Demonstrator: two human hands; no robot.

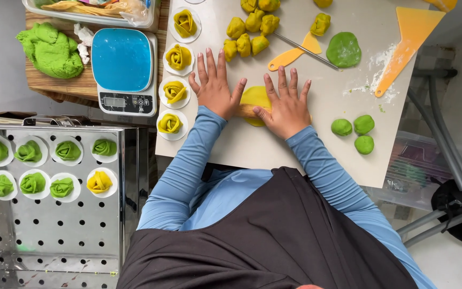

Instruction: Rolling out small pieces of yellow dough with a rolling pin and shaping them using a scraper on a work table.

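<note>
Both hands are down flat on the pale surface (295, 155), working side by side. The left hand (215, 85) and the right hand (286, 104) have their fingers spread wide and straight, palms pressing on a wooden rolling pin (247, 111) that lies across a flattened piece of yellow dough (254, 97); neither hand grips anything. The dough sits at the middle of the surface, right between the two palms and partly hidden under them.

Just left of the left hand, a column of yellow dough roses (175, 92) rests on small white paper rounds. Beyond the fingertips lies a cluster of yellow dough lumps (248, 29), with an orange scraper (291, 54) and a flat green dough disc (343, 49) near them. Three green dough balls (355, 131) sit to the right of the right hand. Further left stand a blue kitchen scale (122, 61) and a perforated metal tray (54, 225) holding green roses and one yellow one.
</note>
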